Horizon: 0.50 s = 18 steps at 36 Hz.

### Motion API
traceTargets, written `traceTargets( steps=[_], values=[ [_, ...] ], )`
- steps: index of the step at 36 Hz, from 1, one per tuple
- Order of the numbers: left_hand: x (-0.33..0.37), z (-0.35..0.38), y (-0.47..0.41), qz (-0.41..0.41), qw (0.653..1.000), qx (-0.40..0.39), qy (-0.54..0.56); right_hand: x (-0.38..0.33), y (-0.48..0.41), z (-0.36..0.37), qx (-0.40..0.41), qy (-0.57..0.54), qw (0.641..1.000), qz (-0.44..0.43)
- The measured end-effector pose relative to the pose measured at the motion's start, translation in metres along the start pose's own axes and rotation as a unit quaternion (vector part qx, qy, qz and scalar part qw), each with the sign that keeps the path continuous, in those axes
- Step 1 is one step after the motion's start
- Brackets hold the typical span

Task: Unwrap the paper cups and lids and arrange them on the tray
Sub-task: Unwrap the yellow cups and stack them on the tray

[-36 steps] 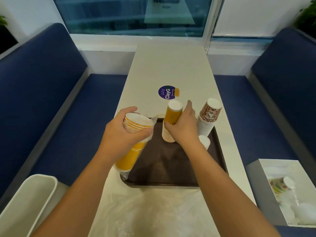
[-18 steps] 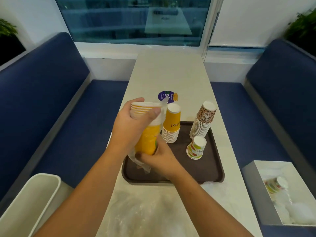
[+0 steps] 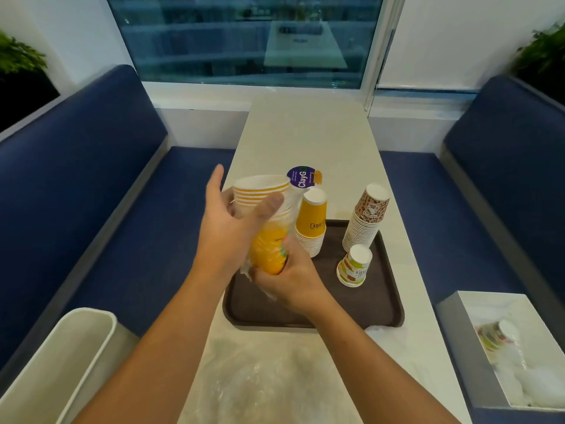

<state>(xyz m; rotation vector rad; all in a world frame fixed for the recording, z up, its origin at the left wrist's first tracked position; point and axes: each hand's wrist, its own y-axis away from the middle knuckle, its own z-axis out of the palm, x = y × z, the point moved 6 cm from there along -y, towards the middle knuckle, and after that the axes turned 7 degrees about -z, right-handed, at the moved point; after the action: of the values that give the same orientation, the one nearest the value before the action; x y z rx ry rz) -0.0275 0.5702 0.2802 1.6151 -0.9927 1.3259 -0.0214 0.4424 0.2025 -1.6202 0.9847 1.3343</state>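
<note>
Over the left end of the brown tray [image 3: 385, 304] a yellow paper cup stack [image 3: 266, 250] is held mouth up, still partly in clear plastic wrap. My right hand [image 3: 292, 281] grips its lower end together with the wrap. Around its upper part lies my left hand [image 3: 228, 231], with the index finger straight up and the thumb flat against the cups. Three stacks stand upside down on the tray: a yellow one [image 3: 312, 223], a brown patterned one [image 3: 367, 223] and a short striped one [image 3: 354, 267].
Crumpled clear plastic [image 3: 260, 381] lies on the white table near me. A white bin [image 3: 61, 362] stands at lower left. A white box [image 3: 458, 332] at lower right holds wrapped cups [image 3: 495, 335]. A purple sticker [image 3: 302, 177] is beyond the tray. Blue benches flank the table.
My right hand left the yellow stack on the tray and took the bottom of the wrapped stack. My left hand loosened its grip, and the wrapped stack came upright.
</note>
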Motion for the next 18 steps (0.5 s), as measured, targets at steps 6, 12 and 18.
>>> traceTargets(
  steps=[6, 12, 18],
  values=[
    [0.000, 0.018, -0.001, -0.012, 0.999, -0.004, -0.038, 0.005, 0.004, 0.007, 0.037, -0.010, 0.999, -0.004],
    [-0.019, 0.026, 0.001, -0.006, 0.997, -0.009, -0.076, -0.012, -0.006, -0.002, 0.059, -0.019, 0.998, -0.027],
    [-0.010, 0.027, 0.007, 0.060, 0.998, 0.004, -0.028, -0.008, -0.005, -0.002, 0.019, -0.005, 1.000, -0.005]
  ],
)
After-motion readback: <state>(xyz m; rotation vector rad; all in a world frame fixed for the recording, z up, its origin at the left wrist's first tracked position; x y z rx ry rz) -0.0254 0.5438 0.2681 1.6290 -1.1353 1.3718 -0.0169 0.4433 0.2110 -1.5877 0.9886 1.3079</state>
